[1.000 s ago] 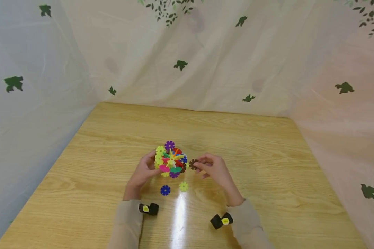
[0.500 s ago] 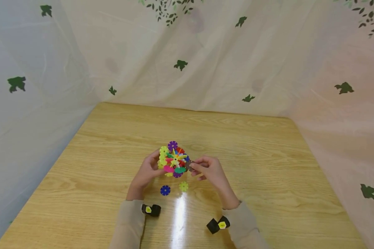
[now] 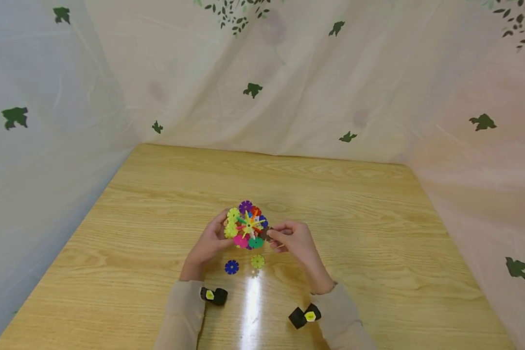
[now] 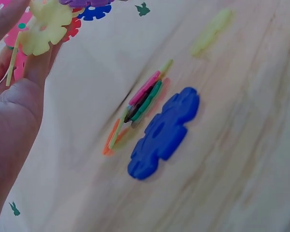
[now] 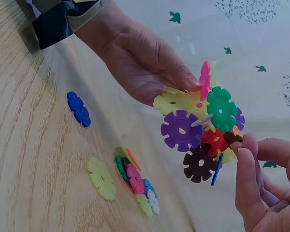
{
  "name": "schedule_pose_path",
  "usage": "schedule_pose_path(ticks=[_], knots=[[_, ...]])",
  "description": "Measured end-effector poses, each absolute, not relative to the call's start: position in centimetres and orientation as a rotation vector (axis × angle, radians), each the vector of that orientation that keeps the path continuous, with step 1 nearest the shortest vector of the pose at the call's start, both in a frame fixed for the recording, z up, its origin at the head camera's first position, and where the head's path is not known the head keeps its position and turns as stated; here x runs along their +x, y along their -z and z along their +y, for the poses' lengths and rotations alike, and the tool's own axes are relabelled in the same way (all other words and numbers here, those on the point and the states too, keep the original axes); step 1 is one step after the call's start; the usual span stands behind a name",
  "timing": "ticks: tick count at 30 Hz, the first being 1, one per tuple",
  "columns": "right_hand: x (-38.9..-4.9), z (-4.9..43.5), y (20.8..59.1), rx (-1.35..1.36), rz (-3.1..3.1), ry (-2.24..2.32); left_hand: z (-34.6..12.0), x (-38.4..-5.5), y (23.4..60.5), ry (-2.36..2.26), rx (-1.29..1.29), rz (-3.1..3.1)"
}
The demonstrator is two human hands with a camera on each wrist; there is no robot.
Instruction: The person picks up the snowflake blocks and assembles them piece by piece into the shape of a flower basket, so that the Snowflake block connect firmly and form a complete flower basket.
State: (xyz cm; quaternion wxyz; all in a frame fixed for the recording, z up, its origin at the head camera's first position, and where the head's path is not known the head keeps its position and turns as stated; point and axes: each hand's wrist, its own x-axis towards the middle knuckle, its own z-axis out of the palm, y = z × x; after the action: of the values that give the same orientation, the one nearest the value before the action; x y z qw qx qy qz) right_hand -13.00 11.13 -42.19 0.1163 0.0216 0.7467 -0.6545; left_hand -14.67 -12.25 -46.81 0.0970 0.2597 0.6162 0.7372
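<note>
My left hand [image 3: 207,245] holds a colourful cluster of interlocking snowflake discs [image 3: 248,226] above the table, its thumb on the near side. Yellow, purple, green, pink, red and dark brown notched discs [image 5: 200,163] stick out at many angles. Between thumb and fingertips, my right hand [image 3: 297,240] pinches a brown disc [image 5: 233,138] at the cluster's right side. Its edge meets the cluster near a red disc [image 5: 215,141]; whether the slots interlock I cannot tell. In the right wrist view, fingers cover part of the brown disc.
A blue disc [image 3: 232,267] and a yellow-green disc [image 3: 257,261] lie flat on the wooden table [image 3: 354,218] in front of the cluster. Several more discs [image 5: 135,178] lie grouped on the table in both wrist views. A pale curtain [image 3: 201,73] surrounds the table.
My left hand has shifted slightly right with the cluster, which has turned a little. The right hand has moved left, bringing the brown disc from apart to against the cluster.
</note>
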Motion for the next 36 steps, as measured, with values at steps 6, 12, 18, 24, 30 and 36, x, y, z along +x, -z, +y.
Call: schedule_pose_path(ticks=[6, 12, 18, 24, 30, 36], knots=[[-13.0, 11.0, 42.3, 0.087, 2.146, 1.98, -12.1, -14.9, 47.1, -2.176, 0.765, 1.847], [-13.1, 10.6, 42.5, 0.122, 2.124, 2.057, -11.9, -14.9, 46.9, -2.159, 0.73, 1.857], [-13.1, 10.4, 42.8, 0.142, 2.12, 2.105, -11.9, -14.9, 46.8, -2.148, 0.7, 1.846], [-13.1, 10.5, 43.4, 0.169, 2.054, 2.138, -12.1, -15.1, 46.9, -2.168, 0.659, 1.843], [-13.1, 10.6, 43.9, 0.092, 2.048, 2.109, -13.1, -15.2, 47.1, -2.186, 0.566, 1.923], [-13.6, 11.3, 45.4, -0.211, 2.331, 1.548, -14.5, -15.3, 47.2, -2.229, 0.514, 1.992]])
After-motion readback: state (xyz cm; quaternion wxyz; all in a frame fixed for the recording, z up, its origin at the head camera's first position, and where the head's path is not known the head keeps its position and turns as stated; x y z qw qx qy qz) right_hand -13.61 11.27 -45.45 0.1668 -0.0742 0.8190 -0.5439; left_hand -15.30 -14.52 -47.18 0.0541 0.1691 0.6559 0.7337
